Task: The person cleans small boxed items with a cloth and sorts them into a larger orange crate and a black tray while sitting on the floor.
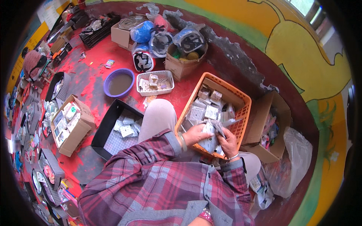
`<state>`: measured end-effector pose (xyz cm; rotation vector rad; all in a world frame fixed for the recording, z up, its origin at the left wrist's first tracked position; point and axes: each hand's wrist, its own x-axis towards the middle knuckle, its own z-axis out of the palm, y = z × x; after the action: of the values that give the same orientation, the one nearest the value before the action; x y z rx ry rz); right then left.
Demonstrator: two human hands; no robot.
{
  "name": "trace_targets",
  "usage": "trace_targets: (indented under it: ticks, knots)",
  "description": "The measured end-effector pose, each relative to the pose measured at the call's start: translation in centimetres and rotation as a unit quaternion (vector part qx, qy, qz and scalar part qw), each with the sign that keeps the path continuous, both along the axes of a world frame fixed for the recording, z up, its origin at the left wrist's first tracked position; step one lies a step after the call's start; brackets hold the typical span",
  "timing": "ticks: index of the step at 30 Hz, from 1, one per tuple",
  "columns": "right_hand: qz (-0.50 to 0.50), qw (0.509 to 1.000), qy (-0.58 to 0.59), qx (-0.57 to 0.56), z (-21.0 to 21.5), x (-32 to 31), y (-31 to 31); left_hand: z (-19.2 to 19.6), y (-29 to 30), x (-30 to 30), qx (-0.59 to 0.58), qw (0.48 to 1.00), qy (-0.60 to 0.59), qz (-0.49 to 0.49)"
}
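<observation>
Both my hands are over the near part of an orange plastic basket [244, 124]. My left hand [197, 135] is closed on a pale flat packet [209, 144]. Close beside it, my right hand [228, 143] pinches a greyish clear plastic packet [217, 126], whose contents I cannot make out. The two packets overlap between my fingers. Beneath and beyond them, the basket holds several small white boxes [211, 112] and flat packets, with a cardboard piece [222, 90] along its far side.
Left of my knee stands a black box [101, 138] with small white packets. Farther off are a white basket [169, 90], a purple basin of water [107, 89] and a carton of wrapped items [184, 69]. An open carton [281, 109] and a clear plastic bag [298, 162] sit at right.
</observation>
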<state>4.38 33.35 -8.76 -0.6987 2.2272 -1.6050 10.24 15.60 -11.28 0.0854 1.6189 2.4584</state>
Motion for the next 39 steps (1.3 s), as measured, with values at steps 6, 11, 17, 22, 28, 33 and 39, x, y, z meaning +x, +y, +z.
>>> trace_targets:
  ticks: [6, 11, 17, 22, 28, 33, 39]
  knots:
    - [-0.038, 0.972, -0.199, -0.117, 0.4, -0.5, -0.1, -0.7, -0.9, -0.5, 0.127, 0.984, -0.072, 0.102]
    - [-0.101, 0.918, -0.296, -0.245, -0.6, -0.9, 2.1, 1.7, -3.4, -1.6, 0.347, 0.914, -0.112, 0.177]
    - [-0.051, 0.982, -0.149, -0.101, 3.2, -1.3, -1.3, 1.7, -1.8, -0.9, 0.345, 0.920, -0.108, 0.149]
    - [-0.024, 0.974, 0.223, 0.033, -0.4, 2.5, -6.1, 0.6, -2.4, -1.2, 0.361, 0.918, -0.040, 0.159]
    - [0.040, 0.995, -0.018, -0.087, 0.8, 3.2, -5.2, 5.5, -9.1, 0.0, 0.416, 0.873, 0.078, 0.243]
    - [-0.009, 0.985, -0.140, -0.096, -1.3, 1.8, -2.3, 5.0, -20.4, 4.9, 0.337, 0.835, 0.155, 0.407]
    - [-0.126, 0.955, -0.251, -0.098, -4.7, 0.7, 1.5, -14.7, -28.7, 16.1, 0.296, 0.713, -0.125, 0.623]
